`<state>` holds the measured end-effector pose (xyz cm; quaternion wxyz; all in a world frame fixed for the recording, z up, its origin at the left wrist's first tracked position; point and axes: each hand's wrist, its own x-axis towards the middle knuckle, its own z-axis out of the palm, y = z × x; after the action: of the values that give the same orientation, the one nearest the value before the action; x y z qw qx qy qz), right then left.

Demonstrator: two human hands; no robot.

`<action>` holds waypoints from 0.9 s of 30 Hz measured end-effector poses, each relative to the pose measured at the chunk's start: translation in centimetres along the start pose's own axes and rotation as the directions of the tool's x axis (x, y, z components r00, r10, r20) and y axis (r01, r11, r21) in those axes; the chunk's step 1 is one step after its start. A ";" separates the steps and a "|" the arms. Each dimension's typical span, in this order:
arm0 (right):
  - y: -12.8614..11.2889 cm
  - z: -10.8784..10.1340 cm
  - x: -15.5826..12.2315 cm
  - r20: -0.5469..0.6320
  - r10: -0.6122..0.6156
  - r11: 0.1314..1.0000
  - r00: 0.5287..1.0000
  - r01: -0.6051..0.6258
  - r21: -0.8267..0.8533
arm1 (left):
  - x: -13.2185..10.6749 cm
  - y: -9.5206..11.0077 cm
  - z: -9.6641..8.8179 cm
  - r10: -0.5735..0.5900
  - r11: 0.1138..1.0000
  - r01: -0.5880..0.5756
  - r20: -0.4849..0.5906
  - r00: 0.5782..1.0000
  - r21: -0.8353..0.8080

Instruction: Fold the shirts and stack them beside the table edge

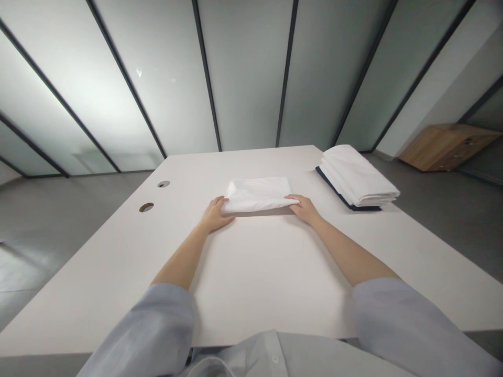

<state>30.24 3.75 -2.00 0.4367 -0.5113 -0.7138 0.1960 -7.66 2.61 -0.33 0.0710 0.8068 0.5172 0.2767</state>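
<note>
A folded white cloth [257, 195] lies on the white table in front of me, its near edge slightly raised with a shadow beneath. My left hand [216, 214] is at its left near corner, with the cloth's edge between the fingers and the thumb; the thumb rests low, close to the tabletop. At the opposite corner, my right hand [304, 208] pinches the near edge, fingers on top and thumb hidden below. The cloth spans the gap between both hands.
To the right, a stack of folded white cloths [359, 175] sits on a dark flat piece [334, 189]. Two round holes pierce the white table [271, 283] at the left. Beyond stand frosted glass panels [243, 73] and a wooden cabinet [444, 146].
</note>
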 end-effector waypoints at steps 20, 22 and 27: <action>-0.1 -0.3 -0.4 0.233 -0.079 0.994 0.969 0.093 -0.049 | 0.1 -2.5 0.3 0.050 0.930 -0.017 0.079 0.996 -0.367; 0.3 -0.1 -0.4 0.252 -0.135 0.977 0.958 0.171 -0.128 | 0.2 -2.5 0.4 -0.023 0.904 0.054 0.077 0.997 -0.425; -0.2 0.2 -0.3 0.241 -0.055 0.994 0.969 0.077 -0.083 | 0.3 -1.9 0.6 -0.161 0.824 0.177 0.077 0.984 -0.538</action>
<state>29.99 3.45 -2.11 0.3301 -0.4797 -0.7858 0.2085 -8.76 3.90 -1.48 0.3278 0.7085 0.4860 0.3928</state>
